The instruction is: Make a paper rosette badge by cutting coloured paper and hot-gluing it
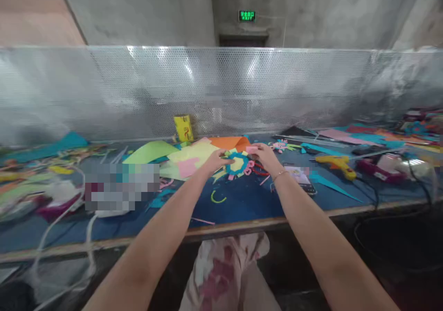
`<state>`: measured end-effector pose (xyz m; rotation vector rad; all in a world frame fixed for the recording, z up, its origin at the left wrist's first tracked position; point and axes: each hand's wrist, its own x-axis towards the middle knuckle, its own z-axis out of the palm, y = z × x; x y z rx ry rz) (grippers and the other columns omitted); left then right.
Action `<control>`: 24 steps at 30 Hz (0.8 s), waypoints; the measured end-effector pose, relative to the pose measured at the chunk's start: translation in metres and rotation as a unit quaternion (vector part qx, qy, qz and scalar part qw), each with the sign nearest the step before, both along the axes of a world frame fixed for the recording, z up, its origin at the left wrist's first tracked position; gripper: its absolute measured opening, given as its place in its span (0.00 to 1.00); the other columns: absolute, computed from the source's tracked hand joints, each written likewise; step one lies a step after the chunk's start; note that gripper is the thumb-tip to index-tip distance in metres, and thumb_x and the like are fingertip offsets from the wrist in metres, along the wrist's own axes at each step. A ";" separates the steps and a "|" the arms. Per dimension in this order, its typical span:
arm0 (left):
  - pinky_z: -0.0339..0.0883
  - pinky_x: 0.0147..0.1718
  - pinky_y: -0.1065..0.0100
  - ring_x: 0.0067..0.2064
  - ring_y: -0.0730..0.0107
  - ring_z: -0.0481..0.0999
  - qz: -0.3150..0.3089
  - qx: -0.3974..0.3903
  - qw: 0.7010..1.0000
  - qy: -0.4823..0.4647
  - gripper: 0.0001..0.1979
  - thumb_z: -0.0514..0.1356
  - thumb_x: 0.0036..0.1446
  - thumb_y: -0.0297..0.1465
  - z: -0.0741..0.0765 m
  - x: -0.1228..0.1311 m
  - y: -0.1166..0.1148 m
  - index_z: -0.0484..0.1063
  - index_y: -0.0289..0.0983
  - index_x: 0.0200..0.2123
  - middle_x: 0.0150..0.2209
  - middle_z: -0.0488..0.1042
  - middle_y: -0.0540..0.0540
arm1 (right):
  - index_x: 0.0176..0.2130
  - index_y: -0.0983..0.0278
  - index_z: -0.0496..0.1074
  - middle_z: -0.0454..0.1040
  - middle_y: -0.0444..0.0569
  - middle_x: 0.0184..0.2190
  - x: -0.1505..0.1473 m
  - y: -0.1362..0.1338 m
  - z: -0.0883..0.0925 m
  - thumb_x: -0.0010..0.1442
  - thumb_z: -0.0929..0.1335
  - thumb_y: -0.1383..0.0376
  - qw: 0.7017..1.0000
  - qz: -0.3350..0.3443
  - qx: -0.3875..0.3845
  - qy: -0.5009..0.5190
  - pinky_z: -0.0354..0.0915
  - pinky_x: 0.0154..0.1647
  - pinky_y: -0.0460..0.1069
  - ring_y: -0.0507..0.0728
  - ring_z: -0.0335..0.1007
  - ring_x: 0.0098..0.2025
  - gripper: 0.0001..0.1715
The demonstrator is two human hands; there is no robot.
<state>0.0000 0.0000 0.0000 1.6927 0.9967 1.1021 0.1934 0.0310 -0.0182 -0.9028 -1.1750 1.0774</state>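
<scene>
A round paper flower (237,163) with a yellow middle and a blue fringed ring lies before me, pink paper loops at its right side. My left hand (215,162) grips its left edge between thumb and fingers. Just beyond the flower's upper right, my right hand (263,155) pinches a small pink paper piece (252,149). Behind both hands are an orange sheet (230,143) and a pale yellow sheet (194,150). A curled green paper strip (217,197) rests nearer the table edge.
On the right are a phone (304,181), a yellow glue gun (337,163) with a dark cord, and a blue paper triangle (335,188). A yellow packet (183,128) stands by the perforated metal screen (214,89). White cables (90,242) hang over the front edge at left.
</scene>
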 end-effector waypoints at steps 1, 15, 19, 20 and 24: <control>0.65 0.33 0.69 0.30 0.71 0.71 0.003 0.001 1.000 0.004 0.15 0.67 0.33 0.30 0.000 0.000 0.000 0.70 0.32 0.28 0.27 0.72 0.50 | 0.32 0.66 0.68 0.71 0.44 0.27 0.000 0.002 -0.001 0.37 0.67 0.69 1.000 0.000 -0.003 -0.006 0.66 0.37 0.49 0.51 0.68 0.30 0.15; 0.63 0.29 0.72 0.27 0.76 0.69 -0.033 0.068 0.995 0.068 0.11 0.65 0.38 0.29 0.006 0.006 -0.013 0.69 0.34 0.27 0.26 0.71 0.51 | 0.41 0.65 0.72 0.73 0.51 0.40 0.004 -0.008 0.014 0.49 0.62 0.70 0.957 -0.068 0.122 -0.255 0.64 0.43 0.52 0.54 0.68 0.39 0.18; 0.62 0.27 0.73 0.26 0.76 0.68 -0.030 0.082 0.993 0.077 0.11 0.65 0.38 0.29 0.006 0.006 -0.012 0.68 0.34 0.27 0.24 0.68 0.53 | 0.41 0.67 0.71 0.73 0.53 0.39 0.003 -0.015 0.019 0.49 0.64 0.69 0.956 -0.048 0.134 -0.257 0.65 0.40 0.51 0.53 0.69 0.37 0.18; 0.62 0.28 0.73 0.26 0.76 0.67 -0.031 0.084 0.993 0.080 0.11 0.65 0.38 0.30 0.006 0.006 -0.012 0.68 0.34 0.27 0.24 0.68 0.53 | 0.41 0.67 0.71 0.73 0.53 0.38 0.003 -0.016 0.019 0.49 0.64 0.69 0.957 -0.035 0.134 -0.254 0.65 0.39 0.51 0.53 0.69 0.36 0.18; 0.62 0.29 0.72 0.29 0.74 0.69 -0.027 0.095 0.990 0.098 0.12 0.64 0.39 0.32 0.005 0.006 -0.012 0.68 0.34 0.29 0.26 0.69 0.52 | 0.40 0.66 0.72 0.74 0.51 0.32 0.002 -0.018 0.017 0.50 0.65 0.65 0.964 0.022 0.125 -0.233 0.65 0.37 0.50 0.52 0.70 0.32 0.16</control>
